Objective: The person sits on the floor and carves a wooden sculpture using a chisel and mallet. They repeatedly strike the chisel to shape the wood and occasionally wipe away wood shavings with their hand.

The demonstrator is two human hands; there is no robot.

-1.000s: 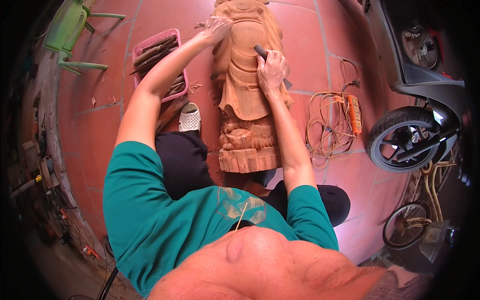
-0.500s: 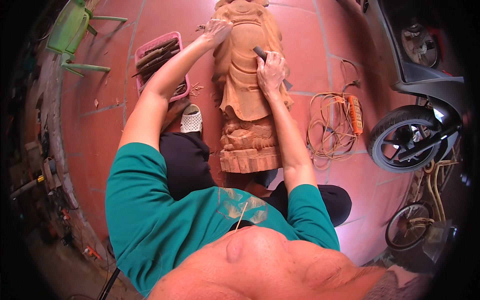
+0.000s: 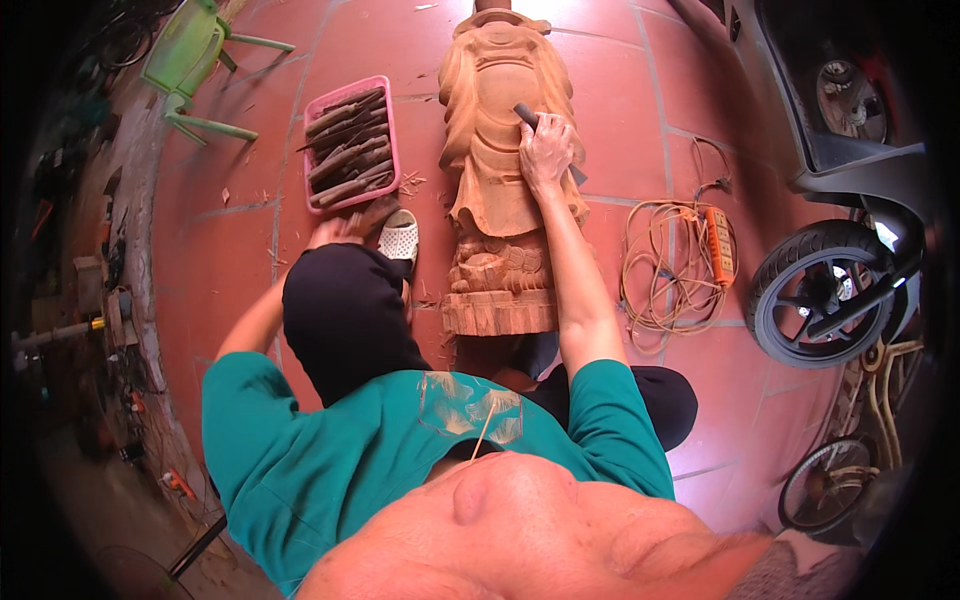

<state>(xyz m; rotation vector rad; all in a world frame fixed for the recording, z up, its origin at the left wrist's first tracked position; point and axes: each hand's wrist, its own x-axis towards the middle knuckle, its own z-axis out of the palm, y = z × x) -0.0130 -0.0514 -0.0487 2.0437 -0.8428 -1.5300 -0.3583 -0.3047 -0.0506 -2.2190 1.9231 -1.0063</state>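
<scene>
No lettering, number, label or sign can be read with certainty anywhere in the scene. On the face of the orange power strip (image 3: 720,247) at the right, small dark details are seen, but they are too small to be made out as text. On the teal T-shirt (image 3: 330,440) at the near side, a tan leaf print (image 3: 470,408) is shown, in which no words can be read.
</scene>
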